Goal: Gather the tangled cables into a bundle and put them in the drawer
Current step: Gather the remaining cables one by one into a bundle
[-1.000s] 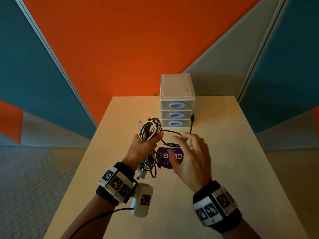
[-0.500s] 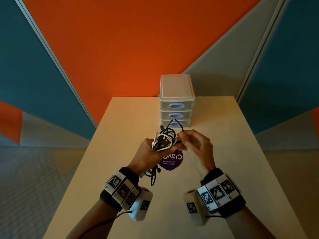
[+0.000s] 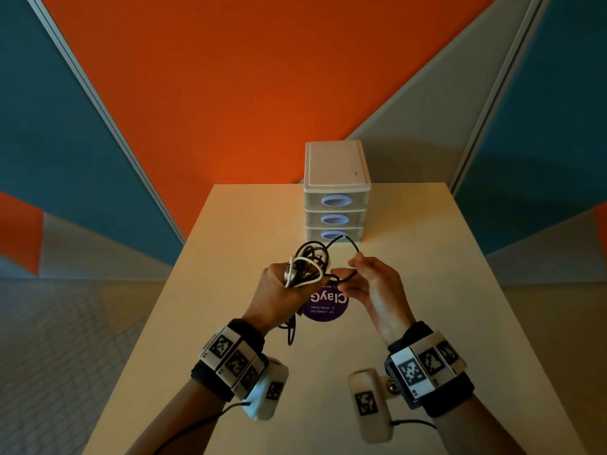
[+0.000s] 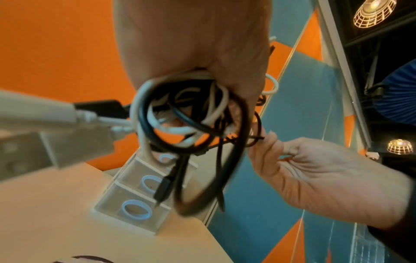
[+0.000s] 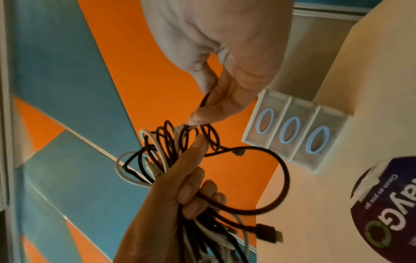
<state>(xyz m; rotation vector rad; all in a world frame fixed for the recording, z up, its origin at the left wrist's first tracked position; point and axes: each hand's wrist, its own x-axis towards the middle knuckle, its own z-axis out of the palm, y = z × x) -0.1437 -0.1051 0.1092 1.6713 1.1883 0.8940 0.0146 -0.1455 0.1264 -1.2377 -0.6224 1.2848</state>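
My left hand [image 3: 282, 290] grips a bundle of tangled black and white cables [image 3: 307, 266] above the middle of the table; plug ends hang below the fist [image 3: 290, 333]. The same cable bundle [image 4: 191, 113] fills the left wrist view, and in the right wrist view the cables [image 5: 171, 151] loop over the left fingers. My right hand [image 3: 371, 284] pinches a loose black cable [image 3: 351, 244] that arcs up from the bundle. The right fingertips [image 5: 202, 113] pinch that black cable. A small white three-drawer unit [image 3: 336, 198] stands at the table's far edge, all drawers closed.
A round purple sticker [image 3: 325, 307] lies on the beige table [image 3: 443, 307] under my hands. Orange, teal and grey wall panels rise behind the table. The drawer unit [image 5: 292, 131] has light blue oval handles.
My right hand went from open over the sticker to pinching the loose black cable and drawing it toward the bundle. The left hand with the bundle shifted right and slightly forward.
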